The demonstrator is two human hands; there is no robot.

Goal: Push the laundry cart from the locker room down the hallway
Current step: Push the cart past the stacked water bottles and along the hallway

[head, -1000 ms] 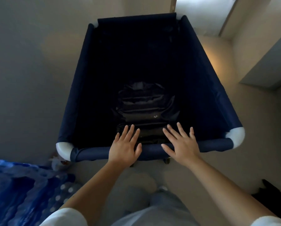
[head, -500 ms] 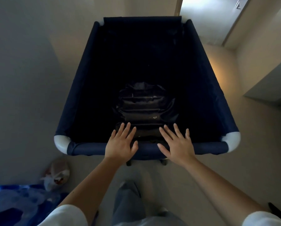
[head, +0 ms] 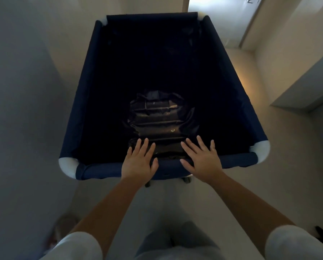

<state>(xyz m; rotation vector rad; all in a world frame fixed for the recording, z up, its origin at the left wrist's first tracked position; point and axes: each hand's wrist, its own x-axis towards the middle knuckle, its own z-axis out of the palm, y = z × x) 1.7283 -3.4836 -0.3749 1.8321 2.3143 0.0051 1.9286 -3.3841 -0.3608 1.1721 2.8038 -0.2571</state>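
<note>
White sleeves nearest, then left hand [head: 139, 162] and right hand [head: 201, 159] flat, fingers spread, ungripped on near rail of navy laundry cart [head: 93, 168]. Mid-push along hallway floor; next, steering toward bright doorway [head: 218, 8].

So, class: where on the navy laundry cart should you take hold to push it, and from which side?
Hold the padded near rail of the laundry cart, from the side where the person stands. It runs level across the body between the white corner caps, at arm height. The left hand and right hand rest flat on it; curling the fingers around would likely steer better.
</note>
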